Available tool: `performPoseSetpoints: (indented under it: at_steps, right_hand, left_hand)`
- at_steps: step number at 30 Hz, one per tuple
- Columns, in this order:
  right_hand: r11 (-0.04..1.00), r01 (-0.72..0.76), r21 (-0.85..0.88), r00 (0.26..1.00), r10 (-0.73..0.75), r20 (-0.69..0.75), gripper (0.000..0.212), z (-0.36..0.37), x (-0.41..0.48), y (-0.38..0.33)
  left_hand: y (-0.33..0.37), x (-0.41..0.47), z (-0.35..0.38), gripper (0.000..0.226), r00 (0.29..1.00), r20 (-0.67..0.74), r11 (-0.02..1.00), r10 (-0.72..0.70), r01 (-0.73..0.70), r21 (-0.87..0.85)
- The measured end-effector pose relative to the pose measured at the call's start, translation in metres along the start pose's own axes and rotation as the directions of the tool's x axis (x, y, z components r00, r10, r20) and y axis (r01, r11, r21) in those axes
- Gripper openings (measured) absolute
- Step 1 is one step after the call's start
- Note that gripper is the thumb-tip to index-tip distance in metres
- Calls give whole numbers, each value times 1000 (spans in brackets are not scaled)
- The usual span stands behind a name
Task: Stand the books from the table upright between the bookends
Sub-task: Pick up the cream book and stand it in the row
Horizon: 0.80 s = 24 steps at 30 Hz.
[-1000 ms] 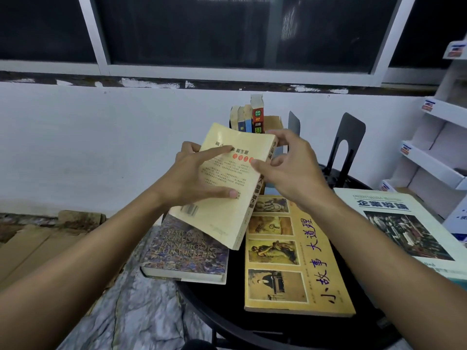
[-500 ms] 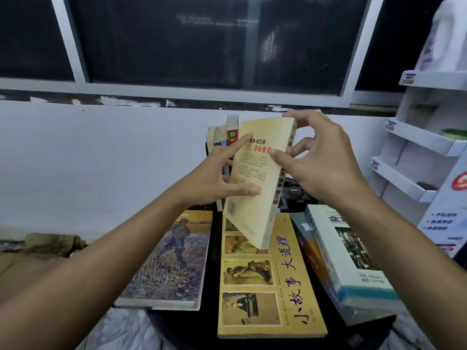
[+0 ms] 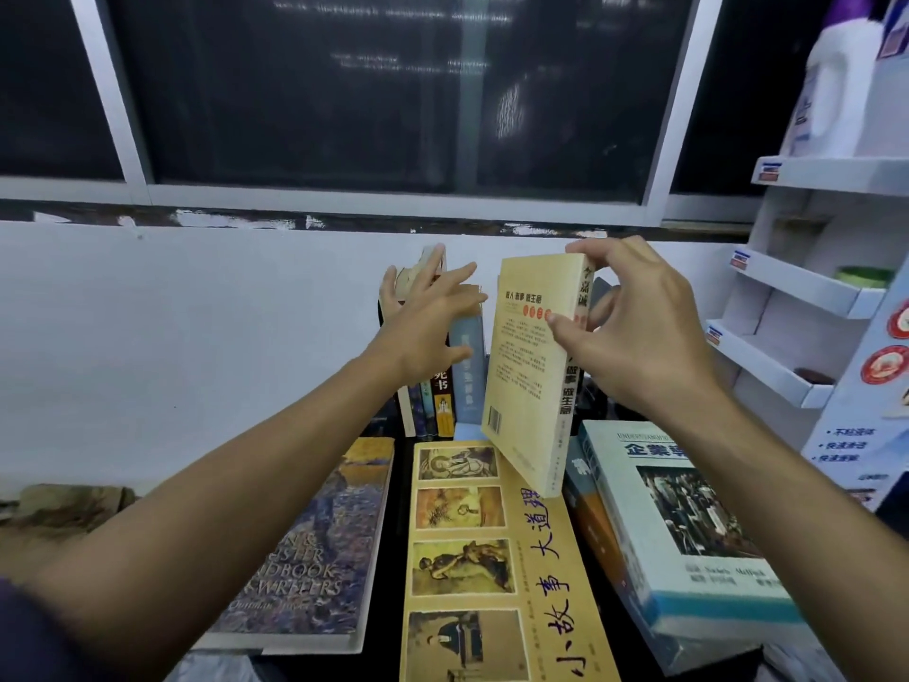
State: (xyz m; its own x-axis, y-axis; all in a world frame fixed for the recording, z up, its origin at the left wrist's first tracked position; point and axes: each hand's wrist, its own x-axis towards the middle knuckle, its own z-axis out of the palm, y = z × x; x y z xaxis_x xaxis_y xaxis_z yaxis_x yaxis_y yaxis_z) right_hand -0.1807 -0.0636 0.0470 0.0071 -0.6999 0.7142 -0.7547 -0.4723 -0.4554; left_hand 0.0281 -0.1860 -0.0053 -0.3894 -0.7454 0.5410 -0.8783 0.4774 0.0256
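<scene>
Near edge of tabletop (image 3: 401, 489): several large books lie flat, among them the yellow picture book (image 3: 492, 558). Above it, the right hand (image 3: 639, 337) pinches the cream paperback (image 3: 529, 366) by its top corner only. The lower end hangs free and tilted, so it is liable to swing or slip on insertion. Farther back, the left hand (image 3: 428, 332), fingers spread, presses the upright row (image 3: 465, 381). If released early, the row may topple into the gap.

Cream-yellow paperback (image 3: 529, 366) — red dots, yellow picture-panel book (image 3: 497, 563), black table (image 3: 393, 484).
</scene>
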Motion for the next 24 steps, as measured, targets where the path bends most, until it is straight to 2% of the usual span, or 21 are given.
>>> performPoseSetpoints:
  at_steps: [7,16,24]
  right_hand:
    - [1000,5,-27,1000,-5,-8,53,7,9,6]
    - [997,51,-66,998,-53,-35,49,16,27,9]
    - [990,102,-94,994,-106,-39,53,39,36,11]
  left_hand:
    - [5,-1,12,53,995,-87,989,-52,63,135]
    - [1,-8,13,47,978,-170,993,-119,115,-37]
    - [5,-8,12,44,974,-178,990,-140,134,-45]
